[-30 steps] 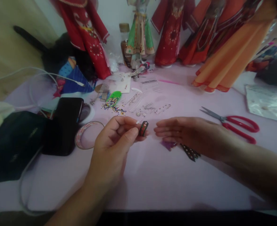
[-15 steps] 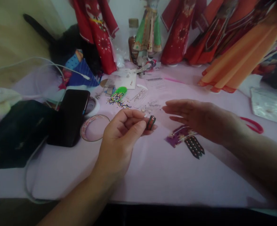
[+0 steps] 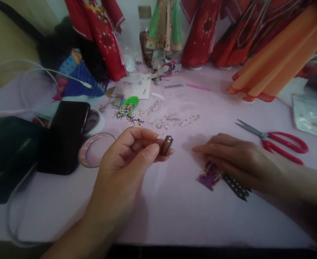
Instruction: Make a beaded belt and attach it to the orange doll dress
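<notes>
Between the thumb and fingers of my left hand (image 3: 128, 158) is a small folded piece of dark green and red beaded ribbon (image 3: 167, 145). It is held up above the table. My right hand (image 3: 236, 156) hovers low over the right side, palm down, index finger stretched forward, nothing visible in it. Partly under that hand lie a purple piece of trim (image 3: 209, 180) with a beaded edge and some dark strips with bead rows (image 3: 236, 187). Whether the hand touches them I cannot tell. Red-handled scissors (image 3: 288, 140) lie just beyond it, blades apart.
Left of my left hand are a tape roll (image 3: 85, 151), a black phone (image 3: 63, 138) and a white cable (image 3: 9, 212). Tiny colored beads (image 3: 128, 113) spill from a green tray (image 3: 132, 101). Gem strips (image 3: 174, 91) lie behind. Dressed figures in red (image 3: 107, 43) and orange (image 3: 277, 61) stand at the back.
My right hand has come down and lowered its fingers over the purple trim, uncovering the scissors. The left hand keeps its hold on the ribbon piece. The view has shifted slightly.
</notes>
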A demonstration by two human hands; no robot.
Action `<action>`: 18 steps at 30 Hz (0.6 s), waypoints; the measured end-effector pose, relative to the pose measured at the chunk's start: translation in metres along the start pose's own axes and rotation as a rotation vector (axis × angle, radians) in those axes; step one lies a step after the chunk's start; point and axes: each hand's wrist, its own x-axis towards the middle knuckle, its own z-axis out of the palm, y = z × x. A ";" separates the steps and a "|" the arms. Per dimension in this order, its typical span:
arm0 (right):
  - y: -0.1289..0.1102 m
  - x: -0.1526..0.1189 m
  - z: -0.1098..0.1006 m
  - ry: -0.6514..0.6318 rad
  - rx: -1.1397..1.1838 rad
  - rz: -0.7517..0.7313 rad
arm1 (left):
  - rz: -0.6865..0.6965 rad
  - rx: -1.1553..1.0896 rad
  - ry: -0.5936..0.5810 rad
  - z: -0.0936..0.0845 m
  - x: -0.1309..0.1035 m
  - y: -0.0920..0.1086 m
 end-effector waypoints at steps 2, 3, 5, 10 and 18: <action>-0.002 -0.002 0.003 -0.036 -0.081 -0.025 | -0.004 0.019 0.007 0.000 0.000 0.000; -0.003 -0.002 0.004 -0.050 -0.126 -0.037 | -0.006 0.022 0.009 0.000 0.001 0.000; -0.006 -0.003 0.007 -0.063 -0.217 -0.075 | -0.019 0.020 0.012 0.000 0.001 0.000; -0.011 -0.003 0.016 -0.062 -0.397 -0.107 | -0.032 0.007 0.018 0.000 0.001 0.000; -0.012 -0.002 0.023 -0.034 -0.459 -0.098 | -0.010 0.032 0.029 0.000 0.001 0.000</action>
